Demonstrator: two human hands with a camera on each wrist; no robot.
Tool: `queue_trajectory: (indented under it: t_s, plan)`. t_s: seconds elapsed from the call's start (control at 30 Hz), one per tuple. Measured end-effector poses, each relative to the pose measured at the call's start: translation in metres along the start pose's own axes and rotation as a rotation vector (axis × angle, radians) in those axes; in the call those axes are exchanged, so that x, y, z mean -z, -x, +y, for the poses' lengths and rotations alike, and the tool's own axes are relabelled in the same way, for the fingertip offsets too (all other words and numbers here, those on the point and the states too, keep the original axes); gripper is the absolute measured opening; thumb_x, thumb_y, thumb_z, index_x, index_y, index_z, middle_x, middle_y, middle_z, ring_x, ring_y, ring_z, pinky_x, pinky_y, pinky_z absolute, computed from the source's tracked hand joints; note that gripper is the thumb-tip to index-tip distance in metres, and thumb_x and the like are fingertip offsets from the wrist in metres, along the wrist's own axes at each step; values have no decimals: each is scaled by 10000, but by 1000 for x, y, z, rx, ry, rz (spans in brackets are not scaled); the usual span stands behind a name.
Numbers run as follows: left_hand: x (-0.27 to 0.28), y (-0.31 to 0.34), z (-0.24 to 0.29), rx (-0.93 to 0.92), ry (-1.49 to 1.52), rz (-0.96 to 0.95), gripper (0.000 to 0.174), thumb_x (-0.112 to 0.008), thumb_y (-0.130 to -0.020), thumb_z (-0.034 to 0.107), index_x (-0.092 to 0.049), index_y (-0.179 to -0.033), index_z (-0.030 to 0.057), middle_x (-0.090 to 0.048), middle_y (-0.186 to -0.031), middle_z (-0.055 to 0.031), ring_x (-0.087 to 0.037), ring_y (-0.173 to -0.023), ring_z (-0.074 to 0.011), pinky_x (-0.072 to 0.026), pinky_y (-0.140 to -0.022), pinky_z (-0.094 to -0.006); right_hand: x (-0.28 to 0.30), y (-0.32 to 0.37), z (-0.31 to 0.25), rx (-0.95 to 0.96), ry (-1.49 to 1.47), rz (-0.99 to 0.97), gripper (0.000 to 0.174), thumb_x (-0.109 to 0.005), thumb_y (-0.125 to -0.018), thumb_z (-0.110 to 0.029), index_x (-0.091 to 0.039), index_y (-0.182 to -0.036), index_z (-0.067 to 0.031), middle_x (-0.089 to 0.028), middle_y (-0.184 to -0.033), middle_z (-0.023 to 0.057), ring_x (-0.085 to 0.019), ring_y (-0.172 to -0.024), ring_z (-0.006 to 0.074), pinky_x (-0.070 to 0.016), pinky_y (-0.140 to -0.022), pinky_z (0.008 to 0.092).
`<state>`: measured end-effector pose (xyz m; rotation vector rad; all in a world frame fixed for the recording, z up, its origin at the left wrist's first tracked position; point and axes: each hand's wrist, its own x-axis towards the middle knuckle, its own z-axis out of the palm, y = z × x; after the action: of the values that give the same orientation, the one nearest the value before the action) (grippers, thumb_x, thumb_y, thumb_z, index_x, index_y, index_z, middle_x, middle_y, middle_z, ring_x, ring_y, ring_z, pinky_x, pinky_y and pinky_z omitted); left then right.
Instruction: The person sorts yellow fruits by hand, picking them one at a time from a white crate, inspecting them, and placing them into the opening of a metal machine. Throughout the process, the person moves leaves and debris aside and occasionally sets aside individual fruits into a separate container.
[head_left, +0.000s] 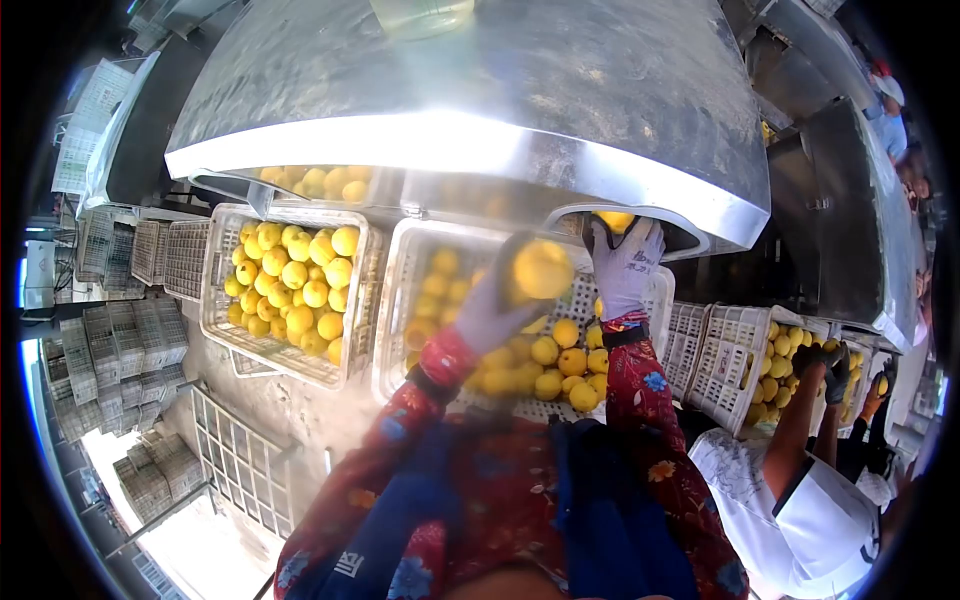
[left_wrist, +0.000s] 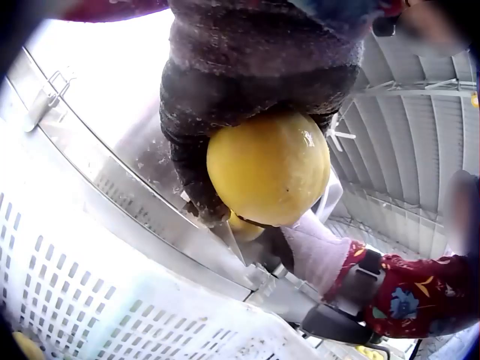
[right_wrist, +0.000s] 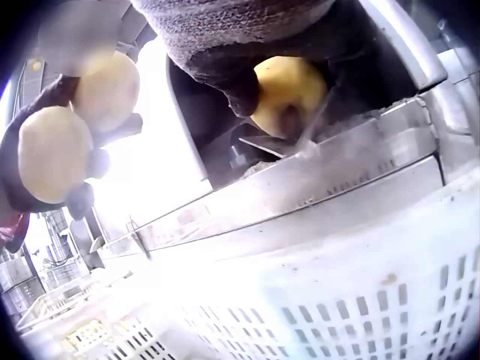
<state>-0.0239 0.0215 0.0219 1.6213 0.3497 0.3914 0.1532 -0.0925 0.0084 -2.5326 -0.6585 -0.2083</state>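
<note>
My left hand [head_left: 492, 308], in a pale glove with a dark palm, grips a round yellow fruit [left_wrist: 268, 169] above the middle crate. It is blurred in the head view; in the right wrist view the left hand shows with two yellow fruit shapes. At the opening in the metal machine [head_left: 480, 150], my right hand [head_left: 627, 265] reaches in, its gloved fingers around another yellow fruit [right_wrist: 289, 96]. Part of that fruit is hidden by the glove. Below both hands stands a white slatted crate [head_left: 384, 330], with yellow fruit [head_left: 572, 362] lying in its near part.
A second crate [head_left: 207, 300] full of yellow fruit stands to the left. Stacked crates [head_left: 120, 345] and a metal rack [head_left: 240, 455] lie farther left. To the right, another person [head_left: 790, 490] bends over more fruit crates [head_left: 725, 365]. The machine's metal edge overhangs the crates.
</note>
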Motion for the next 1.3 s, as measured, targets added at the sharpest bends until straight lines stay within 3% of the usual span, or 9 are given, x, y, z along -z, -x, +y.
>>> queue_trajectory:
  t_s: [0.13,0.3,0.37,0.6,0.73,0.83,1.03,1.07,1.3]
  plan:
    - [5,-5,8,20,12,-58,901,-773,-805,154,-239,-1521,38,-433,-1467,-206,-544,-1260,-280,-449,-1055,-392,41,-4,-14,-197,-345,15,670,-792,-796,-183,-457,-1320,65,-557,-1224,259,-535,-1134,397,-422,-979,458]
    - [8,-15,11,266,454,-281,788,-676,-890,118,-224,-1530,37,-421,-1472,-222,-543,-1258,-253,-442,-1064,-380,78,44,-6,310,-690,-399,825,-843,-731,-193,-446,-1420,22,-585,-1334,169,-600,-1109,254,-501,-916,366]
    - [0,-13,4,403,439,-286,764,-669,-880,101,-257,-1520,30,-401,-1481,-237,-533,-1274,-278,-436,-1071,-383,64,55,-9,166,-775,-356,773,-844,-725,-150,-479,-1385,20,-557,-1359,160,-574,-1158,274,-477,-959,372]
    - [6,-20,-22,-268,-312,-162,638,-641,-800,-2,-452,-1409,-2,-434,-1475,-234,-525,-1290,-352,-430,-1084,-400,46,37,-12,257,-148,55,780,-834,-752,-136,-417,-1390,30,-500,-1338,202,-545,-1209,280,-466,-1000,387]
    - [15,-16,-35,-265,-434,-92,602,-636,-843,1,-456,-1417,7,-565,-1372,-156,-502,-1318,-280,-430,-1077,-382,27,38,-24,49,-696,48,774,-802,-759,-102,-395,-1405,28,-507,-1330,208,-544,-1218,292,-470,-999,390]
    - [8,-20,-28,271,402,-134,593,-656,-886,66,-442,-1437,25,-563,-1374,-122,-513,-1292,-229,-415,-1082,-357,51,57,-20,21,-685,-165,756,-781,-729,-44,-426,-1393,18,-531,-1315,199,-545,-1223,313,-457,-1021,405]
    - [-12,-27,-8,253,285,-414,835,-791,-810,164,-320,-1494,67,-487,-1422,-141,-468,-1314,-227,-403,-1091,-365,72,68,16,247,-633,-368,756,-742,-755,11,-413,-1435,-3,-564,-1300,133,-573,-1155,236,-500,-943,343]
    - [-13,-23,-9,345,370,-375,832,-787,-809,154,-320,-1492,67,-493,-1411,-146,-476,-1304,-229,-411,-1084,-367,73,68,28,-66,-831,-473,776,-735,-770,18,-393,-1466,-19,-545,-1336,136,-589,-1109,228,-513,-921,329]
    - [-1,1,8,464,329,-282,848,-724,-851,32,-236,-1543,81,-489,-1414,-109,-531,-1240,-201,-472,-1024,-345,13,17,10,184,-18,76,750,-852,-717,-211,-457,-1311,20,-534,-1220,218,-514,-1135,412,-448,-957,494]
